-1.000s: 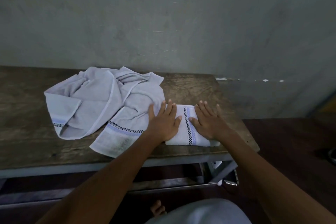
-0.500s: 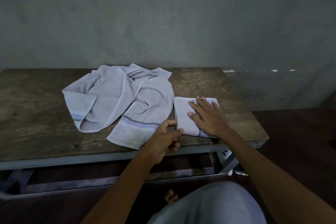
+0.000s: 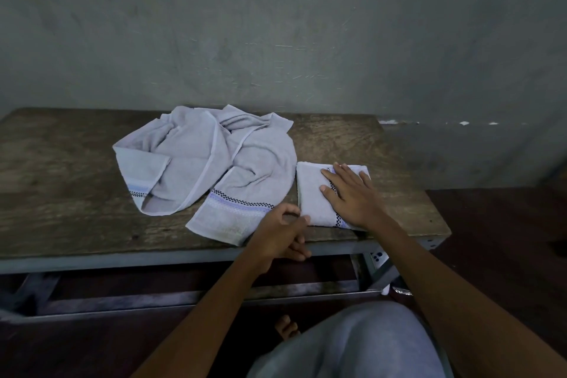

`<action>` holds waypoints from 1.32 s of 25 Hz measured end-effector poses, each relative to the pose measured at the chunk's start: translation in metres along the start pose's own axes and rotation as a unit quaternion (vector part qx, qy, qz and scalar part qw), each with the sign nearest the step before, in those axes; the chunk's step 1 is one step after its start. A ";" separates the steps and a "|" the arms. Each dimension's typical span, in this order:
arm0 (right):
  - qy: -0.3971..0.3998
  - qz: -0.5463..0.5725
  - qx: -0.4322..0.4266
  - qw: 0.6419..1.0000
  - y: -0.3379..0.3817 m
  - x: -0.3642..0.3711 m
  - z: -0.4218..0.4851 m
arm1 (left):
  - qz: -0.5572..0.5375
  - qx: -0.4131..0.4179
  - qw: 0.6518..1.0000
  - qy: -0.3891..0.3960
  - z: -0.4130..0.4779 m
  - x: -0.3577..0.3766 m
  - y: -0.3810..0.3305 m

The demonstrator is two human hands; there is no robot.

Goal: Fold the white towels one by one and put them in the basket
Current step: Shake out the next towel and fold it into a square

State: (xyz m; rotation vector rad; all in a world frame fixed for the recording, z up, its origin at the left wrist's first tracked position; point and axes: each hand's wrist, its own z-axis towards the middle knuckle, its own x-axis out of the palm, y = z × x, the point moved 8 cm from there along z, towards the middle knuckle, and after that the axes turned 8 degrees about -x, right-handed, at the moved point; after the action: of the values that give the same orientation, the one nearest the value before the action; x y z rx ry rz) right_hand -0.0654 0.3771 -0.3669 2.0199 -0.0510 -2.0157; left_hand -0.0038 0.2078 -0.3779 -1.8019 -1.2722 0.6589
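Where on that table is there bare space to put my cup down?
The widest bare wood is at the left end of the table, beside the loose towels. A smaller patch lies behind the folded towel, toward the wall. Crowded: the front edge, where the left hand, right hand and the towels meet.

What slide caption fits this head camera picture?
Right hand flat on a folded towel, left hand curled by its near corner; unfolded towels lie beside it on the wooden table.
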 end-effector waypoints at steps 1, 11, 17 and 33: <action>0.001 -0.005 0.001 1.000 0.000 0.000 0.000 | -0.029 0.003 1.000 0.007 -0.001 0.002 0.000; -0.005 -0.001 -0.004 1.000 -0.001 0.001 0.001 | -0.003 -0.005 0.997 0.082 0.003 0.017 0.003; -0.006 0.057 -0.004 0.998 0.001 -0.004 -0.001 | -0.167 0.124 0.975 -0.079 -0.010 -0.017 -0.017; -0.075 0.325 0.107 0.937 -0.070 -0.011 -0.095 | 0.610 0.265 0.739 -0.111 0.095 0.103 -0.075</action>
State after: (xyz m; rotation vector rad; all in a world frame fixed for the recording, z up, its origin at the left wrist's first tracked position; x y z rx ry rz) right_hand 0.0153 0.4636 -0.3732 1.6403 -0.8829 -1.7609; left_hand -0.0799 0.3458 -0.3609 -1.8785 0.2343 1.7592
